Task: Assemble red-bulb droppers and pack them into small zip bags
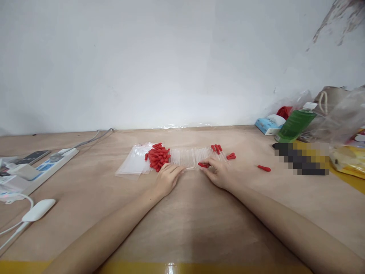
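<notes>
My left hand (169, 178) is closed, its fingertips on a thin clear dropper tube (189, 168) that points to the right. My right hand (217, 174) pinches a red rubber dropper bulb (203, 165) between thumb and fingers, close to the tube's right end; I cannot tell whether the two touch. Behind both hands lies a row of clear tubes (182, 156). A heap of red bulbs (157, 155) rests beyond my left hand, partly on clear plastic bags (132, 163). Several tubes with red bulbs (216, 148) on their ends lie past my right hand.
Loose red bulbs (264, 168) lie to the right. A power strip (54, 167), a phone (33, 156) and a white cabled device (40, 210) are on the left. At the right stand a tissue pack (269, 125), a green bottle (295, 123) and plastic bags (339, 118).
</notes>
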A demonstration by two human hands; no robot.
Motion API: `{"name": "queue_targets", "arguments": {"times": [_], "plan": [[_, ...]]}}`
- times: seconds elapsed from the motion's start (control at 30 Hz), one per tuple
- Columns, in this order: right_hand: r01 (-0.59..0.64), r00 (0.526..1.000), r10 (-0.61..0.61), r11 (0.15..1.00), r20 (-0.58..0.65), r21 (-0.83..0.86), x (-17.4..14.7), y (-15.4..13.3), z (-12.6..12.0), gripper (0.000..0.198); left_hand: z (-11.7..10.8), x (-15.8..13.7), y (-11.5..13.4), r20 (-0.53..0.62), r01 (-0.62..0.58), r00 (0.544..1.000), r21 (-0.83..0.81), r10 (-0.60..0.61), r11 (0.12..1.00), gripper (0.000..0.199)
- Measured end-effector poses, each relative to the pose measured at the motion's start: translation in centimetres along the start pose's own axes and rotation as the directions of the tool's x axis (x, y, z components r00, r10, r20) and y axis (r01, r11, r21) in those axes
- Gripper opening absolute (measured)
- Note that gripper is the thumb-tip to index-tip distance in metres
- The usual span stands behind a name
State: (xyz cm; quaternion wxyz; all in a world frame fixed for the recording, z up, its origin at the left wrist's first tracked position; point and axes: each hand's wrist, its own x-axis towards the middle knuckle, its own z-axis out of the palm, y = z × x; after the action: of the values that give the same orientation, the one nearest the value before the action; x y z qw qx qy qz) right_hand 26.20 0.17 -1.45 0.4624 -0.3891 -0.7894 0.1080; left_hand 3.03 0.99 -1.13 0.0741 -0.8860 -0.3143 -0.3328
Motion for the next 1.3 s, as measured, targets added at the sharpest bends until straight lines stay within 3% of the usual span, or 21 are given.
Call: {"name": "queue_targets", "arguments": {"times": [0.13, 0.63, 1.03, 1.3], "plan": [[0.048, 0.996, -0.052, 0.997, 0.078, 0.052, -0.3, -1.0, 0.6, 0.021, 0.3, -0.2, 0.0, -0.034, 0.010, 0.999, -0.030, -0.011, 0.999, 0.019], [0.082, 0.992, -0.092, 0.991, 0.088, 0.107, -0.4, -1.1, 0.8, 0.022, 0.1, -0.1, 0.0, -0.036, -0.059, 0.998, -0.001, 0.059, 0.998, 0.022], [0.113, 0.991, -0.119, 0.989, 0.061, 0.093, -0.4, -1.6, 0.9, 0.014, 0.8, -0.5, -0.4, -0.080, -0.212, 0.974, -0.021, 0.210, 0.977, 0.032], [0.162, 0.976, -0.171, 0.984, 0.133, 0.077, -0.5, -1.3, 1.2, 0.015, 0.5, -0.4, -0.1, -0.041, -0.230, 0.973, -0.031, 0.229, 0.973, 0.031]]}}
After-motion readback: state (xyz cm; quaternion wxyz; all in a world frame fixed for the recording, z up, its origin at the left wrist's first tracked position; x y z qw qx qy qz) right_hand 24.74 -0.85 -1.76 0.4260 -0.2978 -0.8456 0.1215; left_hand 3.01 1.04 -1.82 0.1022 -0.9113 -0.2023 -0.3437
